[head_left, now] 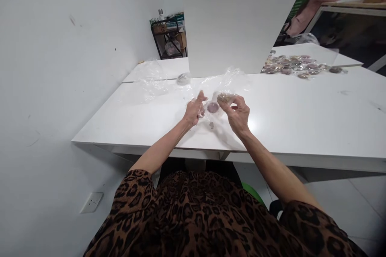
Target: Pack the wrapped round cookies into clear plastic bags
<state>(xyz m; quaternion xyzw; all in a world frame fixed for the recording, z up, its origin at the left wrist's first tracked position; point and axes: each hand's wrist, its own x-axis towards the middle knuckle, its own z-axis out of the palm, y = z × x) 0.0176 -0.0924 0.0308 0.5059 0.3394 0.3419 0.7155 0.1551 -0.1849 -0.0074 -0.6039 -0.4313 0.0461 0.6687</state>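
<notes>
My right hand (238, 114) pinches a greenish-brown, stone-like piece (225, 98) in clear plastic, lifted above the white table. My left hand (194, 109) is closed with the thumb up, and crinkled clear plastic film (201, 111) shows at its fingers. Between the hands is a round, flat purple piece (212, 107), seen through or beside the film; whether it rests on the table I cannot tell. Behind the hands a crumpled sheet of clear plastic (233, 78) lies on the table.
Several plastic-wrapped stone-like pieces (289, 64) lie at the back right. One grey wrapped piece (183, 79) and loose clear plastic (152, 82) lie at the back left. A white upright panel (238, 20) stands behind the table (301, 120). Another person in pink (313, 6) sits beyond.
</notes>
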